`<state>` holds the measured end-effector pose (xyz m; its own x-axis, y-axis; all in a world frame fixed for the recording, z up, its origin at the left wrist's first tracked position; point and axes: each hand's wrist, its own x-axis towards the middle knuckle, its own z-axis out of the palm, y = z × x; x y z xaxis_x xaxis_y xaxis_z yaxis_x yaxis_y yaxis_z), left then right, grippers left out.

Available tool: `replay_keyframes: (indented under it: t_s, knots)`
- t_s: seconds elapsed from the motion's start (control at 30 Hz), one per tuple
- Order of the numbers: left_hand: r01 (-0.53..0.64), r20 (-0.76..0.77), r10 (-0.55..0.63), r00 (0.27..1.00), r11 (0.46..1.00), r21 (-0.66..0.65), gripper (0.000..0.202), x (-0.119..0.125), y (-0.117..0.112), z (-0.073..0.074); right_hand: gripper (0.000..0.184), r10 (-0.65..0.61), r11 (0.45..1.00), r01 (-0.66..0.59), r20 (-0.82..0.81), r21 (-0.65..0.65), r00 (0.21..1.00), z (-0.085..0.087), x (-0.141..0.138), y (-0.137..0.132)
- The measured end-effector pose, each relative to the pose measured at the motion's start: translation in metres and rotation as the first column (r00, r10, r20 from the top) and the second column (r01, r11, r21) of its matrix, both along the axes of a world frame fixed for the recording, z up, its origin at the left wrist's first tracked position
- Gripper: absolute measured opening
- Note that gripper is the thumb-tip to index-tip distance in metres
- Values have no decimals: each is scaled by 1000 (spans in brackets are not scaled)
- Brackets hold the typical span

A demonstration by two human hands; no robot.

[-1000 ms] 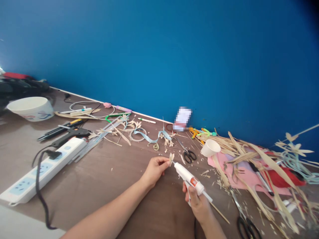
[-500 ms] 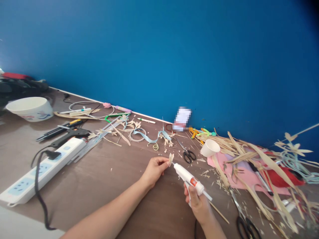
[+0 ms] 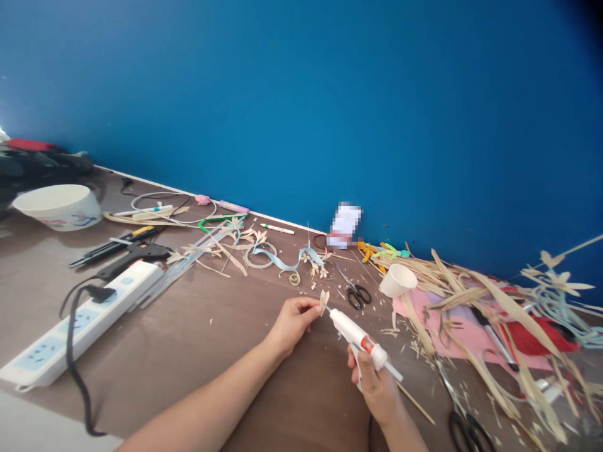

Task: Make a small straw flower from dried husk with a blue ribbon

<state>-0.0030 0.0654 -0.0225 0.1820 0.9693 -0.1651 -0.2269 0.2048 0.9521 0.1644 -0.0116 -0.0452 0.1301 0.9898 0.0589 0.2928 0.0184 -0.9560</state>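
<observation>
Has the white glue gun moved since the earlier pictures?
No: judged against the scissors lying beyond its tip, the glue gun shows no clear shift either way.

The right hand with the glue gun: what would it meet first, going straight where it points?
Probably the pale petal piece in the left hand, at the glue gun nozzle; depth is unclear.

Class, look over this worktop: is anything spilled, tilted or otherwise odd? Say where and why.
Yes: small, pale, straw-like scraps litter the brown tabletop around the farther black-handled metal scissors, looking untidy. The white tapered cup to their right also appears tilted, its rim slanting.
</observation>
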Motion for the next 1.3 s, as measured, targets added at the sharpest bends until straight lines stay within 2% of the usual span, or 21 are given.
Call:
replay_keyframes:
  t_s: [0.33, 0.5, 0.67, 0.73, 0.83, 0.93, 1.03, 1.13, 1.2, 1.3]
  knots:
    - [3, -2, -3, 1000, 1000, 7, 27, 0, -1, 1, 46, -11, 1000, 11, 1, -8, 1000, -1, 1, 0]
    - [0, -4, 0, 1000, 1000, 5, 27, 1, 0, 0, 46, 44, 999, -43, 27, -21, 999, 1, 3, 0]
    - [-19, -11, 20, 1000, 1000, 12, 26, 0, 0, 0, 45, 22, 999, -22, 10, -32, 1000, 1, 2, -2]
    - [-25, -8, 26, 1000, 1000, 13, 26, 0, 0, 0, 46, 12, 1000, -12, -4, -27, 1000, 4, 1, -3]
    - [-41, 4, 41, 999, 999, 10, 25, 0, 1, -2, 44, 21, 999, -20, -14, 49, 1000, 12, 1, -1]
    - [-66, 13, 66, 998, 998, 16, 25, -1, 2, -2, 32, -33, 993, 20, 110, 112, 993, 26, 6, 3]
    - [-91, 21, 90, 996, 995, 31, 24, 0, 1, 0, 29, -108, 993, 79, 394, 90, 913, 42, 12, 7]
    - [-115, 49, 114, 992, 993, 35, 24, 0, -1, 3, 31, -61, 998, 63, 639, 20, 767, 54, 14, 11]
    - [-113, 68, 110, 992, 993, 36, 23, 1, -3, 4, 31, -7, 999, 39, 755, -25, 656, 56, 15, 16]
    - [-90, 87, 85, 993, 995, 48, 22, 1, -6, 7, 31, 57, 997, 12, 857, -73, 513, 49, 22, 29]
